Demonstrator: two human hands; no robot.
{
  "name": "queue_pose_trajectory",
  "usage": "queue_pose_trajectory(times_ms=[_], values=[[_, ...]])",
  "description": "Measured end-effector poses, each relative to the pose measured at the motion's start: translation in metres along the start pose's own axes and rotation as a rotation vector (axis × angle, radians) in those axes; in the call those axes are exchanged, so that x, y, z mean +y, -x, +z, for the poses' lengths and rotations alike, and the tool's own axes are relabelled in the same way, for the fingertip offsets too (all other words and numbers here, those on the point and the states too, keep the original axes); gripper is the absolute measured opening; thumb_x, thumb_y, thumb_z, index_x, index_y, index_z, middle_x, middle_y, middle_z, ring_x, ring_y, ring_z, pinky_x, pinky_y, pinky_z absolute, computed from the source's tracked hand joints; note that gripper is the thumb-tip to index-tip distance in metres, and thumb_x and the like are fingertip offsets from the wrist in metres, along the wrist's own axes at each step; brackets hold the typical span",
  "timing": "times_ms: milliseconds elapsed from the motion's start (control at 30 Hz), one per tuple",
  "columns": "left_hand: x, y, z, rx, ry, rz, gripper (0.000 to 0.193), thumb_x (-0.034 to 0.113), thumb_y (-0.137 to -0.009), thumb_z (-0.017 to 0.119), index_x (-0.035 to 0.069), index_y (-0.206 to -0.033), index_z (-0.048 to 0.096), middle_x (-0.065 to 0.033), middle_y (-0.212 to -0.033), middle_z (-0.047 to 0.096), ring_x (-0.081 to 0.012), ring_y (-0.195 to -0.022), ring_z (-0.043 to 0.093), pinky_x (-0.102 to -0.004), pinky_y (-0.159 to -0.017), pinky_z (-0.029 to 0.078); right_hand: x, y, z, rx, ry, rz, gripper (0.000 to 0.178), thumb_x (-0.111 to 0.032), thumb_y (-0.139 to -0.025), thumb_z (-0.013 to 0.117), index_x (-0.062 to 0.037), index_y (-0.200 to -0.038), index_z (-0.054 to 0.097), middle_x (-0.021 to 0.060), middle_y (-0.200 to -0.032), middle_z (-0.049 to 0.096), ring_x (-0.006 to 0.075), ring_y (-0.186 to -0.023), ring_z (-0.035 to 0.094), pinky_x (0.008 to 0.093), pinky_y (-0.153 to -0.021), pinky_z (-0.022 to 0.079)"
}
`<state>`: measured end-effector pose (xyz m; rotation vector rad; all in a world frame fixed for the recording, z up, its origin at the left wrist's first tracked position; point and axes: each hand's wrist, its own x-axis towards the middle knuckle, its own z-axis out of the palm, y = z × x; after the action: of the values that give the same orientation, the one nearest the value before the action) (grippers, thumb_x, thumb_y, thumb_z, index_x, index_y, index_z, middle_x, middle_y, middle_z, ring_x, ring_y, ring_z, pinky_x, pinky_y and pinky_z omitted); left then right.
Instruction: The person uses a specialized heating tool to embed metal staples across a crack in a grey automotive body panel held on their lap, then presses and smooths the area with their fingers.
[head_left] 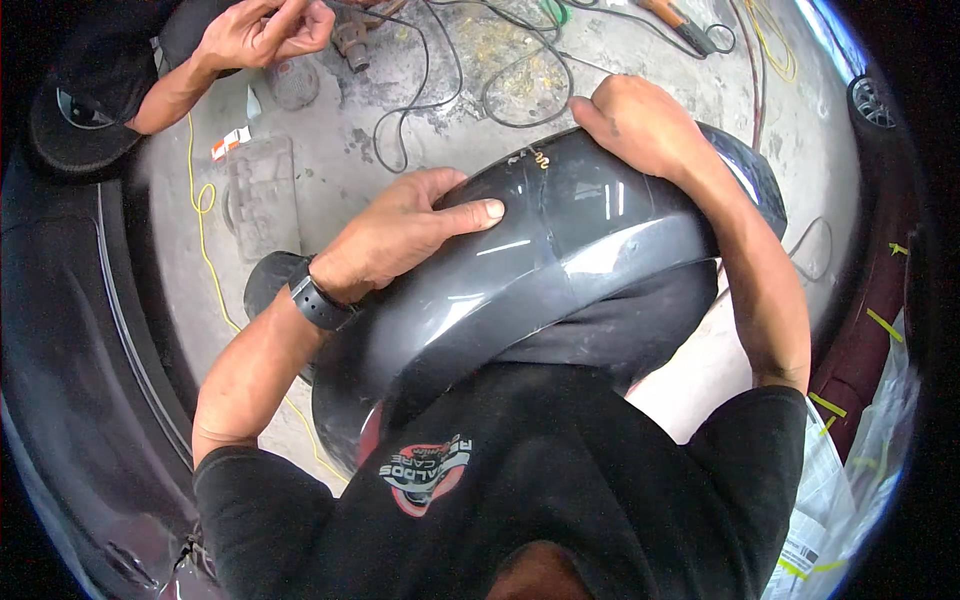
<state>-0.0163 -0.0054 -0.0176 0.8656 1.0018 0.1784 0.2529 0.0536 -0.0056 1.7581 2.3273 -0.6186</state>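
Observation:
A glossy black curved car bumper (480, 280) lies across my lap. A crack line (549, 238) runs over it from the far edge toward me. At the far end of that line sits a wavy brass-coloured metal staple (542, 160). My left hand (400, 225) grips the far edge left of the crack, thumb flat on top and fingers tucked behind. On the other side, my right hand (642, 122) is wrapped over the far edge, and its fingertips are mostly hidden behind the bumper.
Another person's hand (268, 35) shows at the top left. Beyond the bumper, a clear plastic case (264, 195), a handheld tool (350, 42), an orange tool (672, 20) and black cables (425, 75) lie on the concrete. Dark cars flank me, the right one (862, 390) with yellow tape.

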Motion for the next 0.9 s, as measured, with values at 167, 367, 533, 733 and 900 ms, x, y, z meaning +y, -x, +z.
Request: queue_pose_trajectory(times_ms=[167,367,533,733,900], values=[[-0.001,-0.001,-0.001,-0.009,0.008,0.013,0.045,0.035,-0.094,0.074,-0.001,-0.119,0.062,-0.0016,-0.101,0.068,-0.0072,-0.086,0.063,-0.0239,-0.078,0.052,0.002,-0.001,0.003,0.004,-0.002,0.001,0.047,-0.035,-0.095,0.053,0.0070,-0.084,0.070,0.0296,-0.089,0.069,0.0470,-0.089,0.067,0.0533,-0.084,0.053],[-0.003,-0.001,-0.002,-0.002,-0.026,0.017,0.044,0.034,-0.095,0.073,-0.001,-0.118,0.062,-0.0013,-0.100,0.068,-0.0070,-0.085,0.063,-0.0238,-0.078,0.052,0.002,-0.002,0.004,0.002,0.009,-0.021,0.046,-0.035,-0.095,0.053,0.0071,-0.083,0.070,0.0294,-0.087,0.068,0.0469,-0.088,0.067,0.0531,-0.084,0.053],[-0.004,-0.001,-0.002,0.005,-0.077,0.031,0.045,0.035,-0.096,0.071,-0.002,-0.120,0.061,-0.0024,-0.105,0.068,-0.0067,-0.089,0.062,-0.0243,-0.081,0.051,0.007,-0.001,0.014,0.126,-0.055,-0.054,0.051,-0.033,-0.096,0.053,0.0107,-0.072,0.063,0.0338,-0.076,0.061,0.0494,-0.078,0.063,0.0543,-0.077,0.049],[-0.003,-0.002,-0.004,-0.034,-0.093,0.030,0.049,0.036,-0.097,0.069,-0.003,-0.125,0.059,-0.0037,-0.109,0.068,-0.0074,-0.093,0.062,-0.0252,-0.084,0.051,0.010,-0.001,0.014,0.137,-0.049,-0.086,0.051,-0.034,-0.096,0.052,0.0106,-0.073,0.064,0.0332,-0.075,0.061,0.0496,-0.077,0.063,0.0542,-0.076,0.049],[-0.002,0.000,0.000,-0.020,-0.071,0.049,0.048,0.035,-0.098,0.069,-0.003,-0.125,0.058,-0.0036,-0.110,0.068,-0.0072,-0.094,0.062,-0.0251,-0.085,0.051,0.003,-0.001,0.002,0.023,-0.008,-0.058,0.045,-0.033,-0.093,0.052,0.0074,-0.085,0.070,0.0309,-0.089,0.068,0.0485,-0.088,0.067,0.0537,-0.084,0.053]])
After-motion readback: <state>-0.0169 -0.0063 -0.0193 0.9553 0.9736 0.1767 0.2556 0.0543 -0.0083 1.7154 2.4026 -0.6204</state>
